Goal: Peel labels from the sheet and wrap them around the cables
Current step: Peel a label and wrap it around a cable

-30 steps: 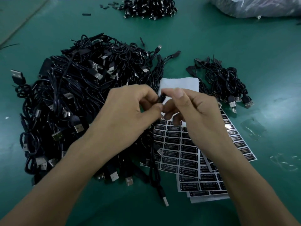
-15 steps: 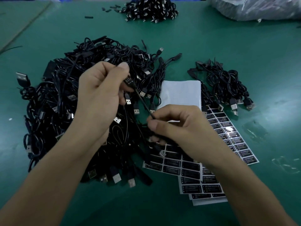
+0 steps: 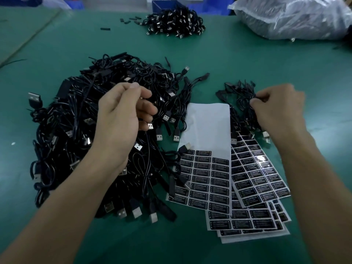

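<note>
On the green-matted counter (image 3: pixel 247 60), the left hand (image 3: pixel 122 119) hovers over the big tangled heap of black USB cables (image 3: pixel 80 130), its fingers (image 3: pixel 146 111) curled loosely around a thin black cable (image 3: pixel 147 164) that hangs down from it. The right hand (image 3: pixel 278 107) rests at the smaller bundle of black cables (image 3: pixel 238 96) to the right, thumb and forefinger pressed together on a strand there. Between the hands lies a fanned stack of white sheets with black rectangular labels (image 3: pixel 213 180); the top sheet's upper half is bare. Farther back sit another cable pile (image 3: pixel 175 21) and a clear plastic bag (image 3: pixel 291 18).
</note>
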Tool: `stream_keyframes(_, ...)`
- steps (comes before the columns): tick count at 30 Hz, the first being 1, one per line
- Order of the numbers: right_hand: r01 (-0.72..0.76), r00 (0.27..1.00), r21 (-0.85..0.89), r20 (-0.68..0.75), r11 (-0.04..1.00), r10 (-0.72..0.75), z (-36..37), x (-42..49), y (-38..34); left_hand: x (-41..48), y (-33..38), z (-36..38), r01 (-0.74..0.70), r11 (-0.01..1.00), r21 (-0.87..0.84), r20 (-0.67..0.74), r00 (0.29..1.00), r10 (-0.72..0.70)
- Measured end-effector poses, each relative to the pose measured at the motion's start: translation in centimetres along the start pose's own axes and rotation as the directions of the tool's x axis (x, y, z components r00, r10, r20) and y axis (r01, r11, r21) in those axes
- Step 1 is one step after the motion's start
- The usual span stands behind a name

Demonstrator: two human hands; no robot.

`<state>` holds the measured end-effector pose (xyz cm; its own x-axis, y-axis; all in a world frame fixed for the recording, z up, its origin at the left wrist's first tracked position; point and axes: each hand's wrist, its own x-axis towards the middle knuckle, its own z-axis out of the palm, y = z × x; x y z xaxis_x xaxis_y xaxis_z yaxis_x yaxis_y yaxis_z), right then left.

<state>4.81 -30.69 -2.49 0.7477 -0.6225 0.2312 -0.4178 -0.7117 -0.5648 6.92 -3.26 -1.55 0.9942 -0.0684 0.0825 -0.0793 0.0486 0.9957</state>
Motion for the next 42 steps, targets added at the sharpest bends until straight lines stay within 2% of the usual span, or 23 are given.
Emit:
stream_keyframes(4,0.009,1.0,-0.075,0.002,0.997,-0.009,0.4,0.4,-0.9,-0.1,0.1,0.0,0.005,0.999,0.037,0.027,1.0,-0.006)
stream_keyframes(8,0.228,0.972,-0.1,-0.026,0.969,-0.232,1.5,-1.8,-3.3,-0.1,0.1,0.1,0.009,0.999,0.044,0.034,0.999,-0.011)
stream_keyframes(9,0.281,0.96,-0.061,0.017,0.958,-0.281,2.0,-2.6,-4.1,-0.1,0.1,0.1,0.008,0.999,0.041,0.026,1.0,-0.009)
stream_keyframes(11,0.31,0.93,0.044,0.191,0.95,-0.313,3.3,-4.5,-5.8,-0.2,0.0,0.1,0.002,0.999,0.043,0.017,1.0,-0.003)
stream_keyframes(13,0.297,0.888,0.102,0.336,0.95,-0.314,4.9,-6.2,-7.2,-0.2,0.0,0.1,0.001,0.999,0.046,0.018,1.0,-0.002)
stream_keyframes(15,0.288,0.875,0.078,0.383,0.954,-0.296,6.2,-7.4,-8.3,-0.2,0.0,0.1,0.003,0.999,0.043,0.021,1.0,-0.004)
stream_keyframes(19,0.285,0.875,0.022,0.402,0.958,-0.27,7.5,-8.4,-9.0,-0.1,0.0,0.0,0.003,0.999,0.054,0.018,1.0,-0.004)
stream_keyframes(21,0.274,0.869,0.08,0.408,0.958,-0.282,7.4,-8.3,-8.8,-0.1,-0.1,0.1,0.008,0.998,0.061,0.019,1.0,-0.01)
stream_keyframes(25,0.152,0.857,0.233,0.453,0.96,-0.246,6.8,-7.9,-8.1,0.1,-0.2,0.0,0.009,0.998,0.067,0.022,1.0,-0.01)
stream_keyframes(27,0.127,0.885,0.262,0.405,0.957,-0.228,6.5,-7.5,-7.7,0.1,-0.3,0.0,0.007,0.998,0.067,0.022,1.0,-0.008)
stream_keyframes(30,0.145,0.932,0.173,0.307,0.974,-0.194,6.7,-6.7,-7.1,0.1,-0.5,0.0,0.002,0.998,0.068,0.025,1.0,-0.004)
stream_keyframes(32,0.162,0.918,0.064,0.356,0.985,-0.175,7.0,-6.4,-7.3,0.1,-0.6,0.0,-0.005,0.997,0.079,0.028,1.0,0.003)
stream_keyframes(34,0.163,0.9,0.028,0.405,0.986,-0.16,7.4,-6.5,-7.9,0.1,-0.7,0.1,-0.011,0.996,0.09,0.034,0.999,0.008)
stream_keyframes(39,0.031,0.902,0.2,0.417,0.979,-0.114,7.5,-6.1,-8.9,0.1,-0.8,0.0,-0.024,0.996,0.091,0.036,0.999,0.02)
stream_keyframes(42,-0.086,0.916,0.362,0.395,0.928,-0.069,6.4,-5.7,-9.0,0.1,-0.8,0.0,-0.021,0.995,0.101,0.036,0.999,0.018)
